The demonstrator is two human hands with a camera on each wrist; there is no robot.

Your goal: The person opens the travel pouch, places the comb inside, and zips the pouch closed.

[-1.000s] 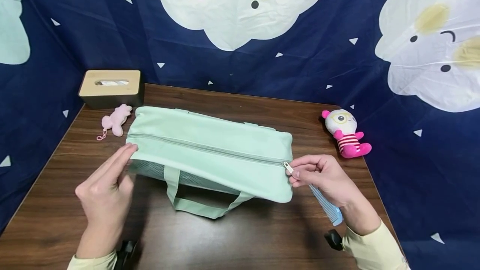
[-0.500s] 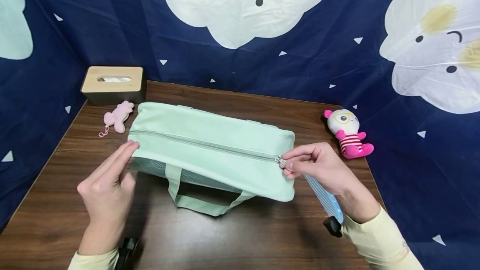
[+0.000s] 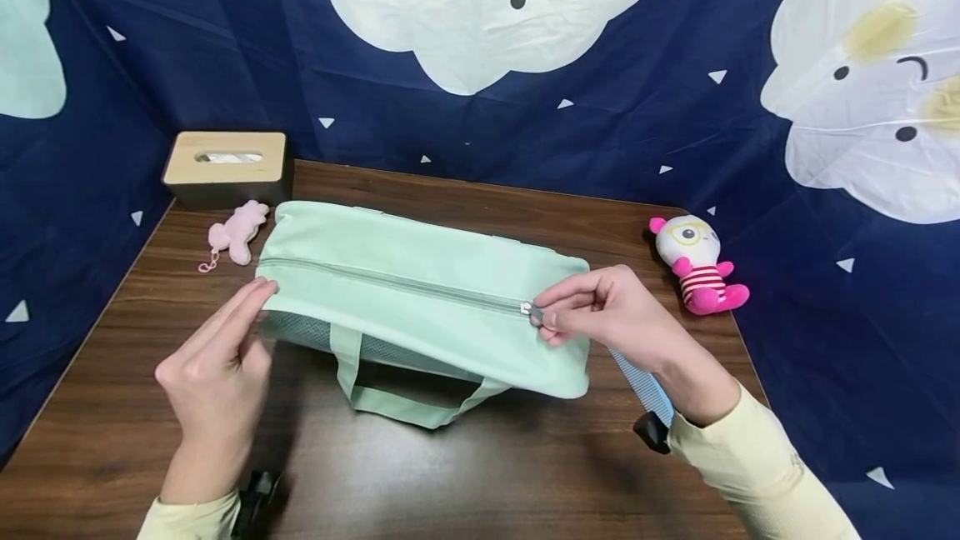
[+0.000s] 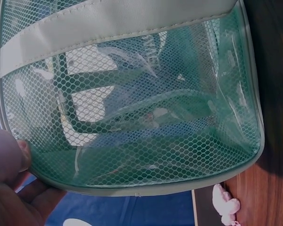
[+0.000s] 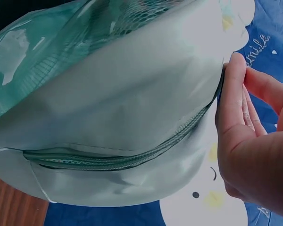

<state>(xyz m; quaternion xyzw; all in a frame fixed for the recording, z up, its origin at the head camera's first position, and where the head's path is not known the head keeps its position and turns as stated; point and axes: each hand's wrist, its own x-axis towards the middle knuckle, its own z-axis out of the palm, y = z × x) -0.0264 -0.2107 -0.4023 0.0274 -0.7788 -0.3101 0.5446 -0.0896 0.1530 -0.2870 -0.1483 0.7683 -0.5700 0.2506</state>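
A mint-green bag (image 3: 420, 244) with a mesh side (image 4: 132, 127) lies across the table, its zipper (image 3: 405, 282) running lengthwise along the top. My left hand (image 3: 217, 382) holds the bag's left front corner, thumb on the mesh side and fingers around the edge. Near the right end, my right hand (image 3: 611, 315) pinches the zipper pull (image 3: 536, 314) between thumb and index finger. In the right wrist view the pull is hidden by the fingers, and the zipper track (image 5: 113, 160) curves down the bag's end. A carrying strap (image 3: 405, 411) hangs toward the front.
A blue comb (image 3: 647, 386) lies under the right forearm, partly covered. At the right sits a pink-and-white plush toy (image 3: 697, 265). Back left stand a tissue box (image 3: 225, 169) and a small pink plush keychain (image 3: 242, 232). Dark blue cloth (image 3: 420, 132) walls the table (image 3: 360, 490).
The right hand has drawn the zipper pull leftward along the bag's top, away from its right end. The left hand keeps its place on the bag's corner.
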